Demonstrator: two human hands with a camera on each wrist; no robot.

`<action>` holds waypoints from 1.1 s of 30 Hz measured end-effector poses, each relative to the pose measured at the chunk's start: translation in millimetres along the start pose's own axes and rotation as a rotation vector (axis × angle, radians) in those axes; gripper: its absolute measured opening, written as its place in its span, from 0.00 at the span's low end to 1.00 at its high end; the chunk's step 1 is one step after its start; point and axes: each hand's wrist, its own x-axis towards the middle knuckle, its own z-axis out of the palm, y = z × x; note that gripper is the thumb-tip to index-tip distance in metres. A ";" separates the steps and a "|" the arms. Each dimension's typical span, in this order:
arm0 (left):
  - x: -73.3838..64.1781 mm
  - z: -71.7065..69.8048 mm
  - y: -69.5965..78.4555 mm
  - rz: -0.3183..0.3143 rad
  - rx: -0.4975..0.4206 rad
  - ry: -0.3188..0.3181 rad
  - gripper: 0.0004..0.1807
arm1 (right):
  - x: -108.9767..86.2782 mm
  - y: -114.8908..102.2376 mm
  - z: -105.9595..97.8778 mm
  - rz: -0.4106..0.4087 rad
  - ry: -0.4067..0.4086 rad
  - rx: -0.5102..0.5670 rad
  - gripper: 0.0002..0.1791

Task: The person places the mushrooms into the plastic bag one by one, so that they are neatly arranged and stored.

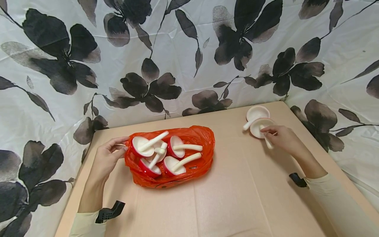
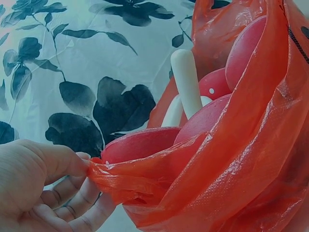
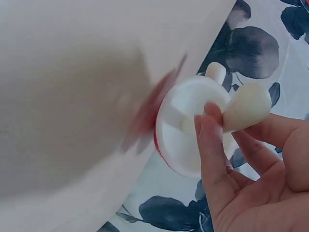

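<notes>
A red plastic bag (image 1: 174, 182) lies spread open on the table at centre left. Several toy mushrooms (image 1: 176, 153) with red, white-dotted caps and white stems lie inside, stems mostly pointing up and right. My left hand (image 1: 108, 156) pinches the bag's left rim between thumb and fingers; the left wrist view shows the bag's edge (image 2: 108, 176) gathered there. On the far right, my right hand (image 1: 282, 140) pinches the stem of another toy mushroom (image 1: 255, 127), whose pale underside faces up. Just behind it sits a second mushroom (image 1: 258, 111), also cap-down, partly covered by the held one.
The wooden table (image 1: 231, 197) ends just beyond the right-hand mushrooms. White cloth with dark flowers (image 1: 189, 59) hangs behind the table and along its sides. Black wrist straps (image 1: 110, 212) are on both forearms.
</notes>
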 end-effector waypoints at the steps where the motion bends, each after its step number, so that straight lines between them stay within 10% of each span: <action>1: -0.2 -0.1 -0.1 0.000 0.003 0.000 0.18 | 0.5 -1.0 -0.5 0.005 -0.013 0.012 0.16; 14: -1.6 -4.7 -4.7 0.007 0.038 -0.007 0.18 | -2.8 -7.5 -4.3 0.027 -0.177 0.315 0.25; 33: -1.8 -6.5 -4.9 0.003 0.035 -0.007 0.18 | -7.9 -26.6 -11.1 -0.069 -0.202 0.406 0.25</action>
